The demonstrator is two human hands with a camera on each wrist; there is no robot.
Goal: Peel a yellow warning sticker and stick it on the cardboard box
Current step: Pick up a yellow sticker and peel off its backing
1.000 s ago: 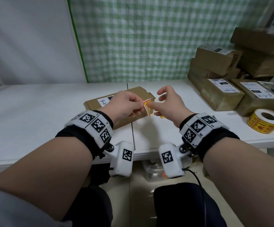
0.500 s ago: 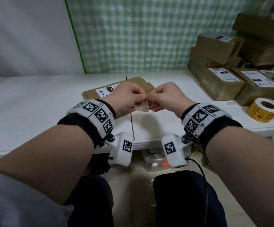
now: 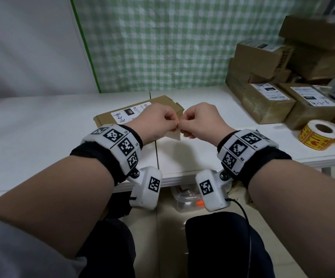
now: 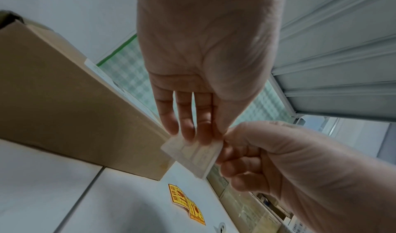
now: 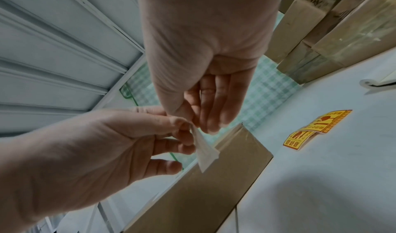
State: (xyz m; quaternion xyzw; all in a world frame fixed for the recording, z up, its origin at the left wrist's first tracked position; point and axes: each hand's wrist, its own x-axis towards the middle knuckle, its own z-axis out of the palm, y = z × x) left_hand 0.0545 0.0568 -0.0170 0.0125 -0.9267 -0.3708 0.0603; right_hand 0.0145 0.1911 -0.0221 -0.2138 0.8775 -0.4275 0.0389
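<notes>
Both hands meet just in front of the flat brown cardboard box (image 3: 142, 112) on the white table (image 3: 32, 137). Left hand (image 3: 156, 121) and right hand (image 3: 199, 121) each pinch an edge of one small pale sticker piece (image 4: 191, 153), white backing side toward the cameras; printed face not visible.

Risks, judged:
- Backing may not split; nails slip at the corner, paper tears.
- Freed adhesive may curl onto a finger.
- Two loose yellow warning stickers (image 5: 315, 128) lie right of the box, away from both hands.
</notes>
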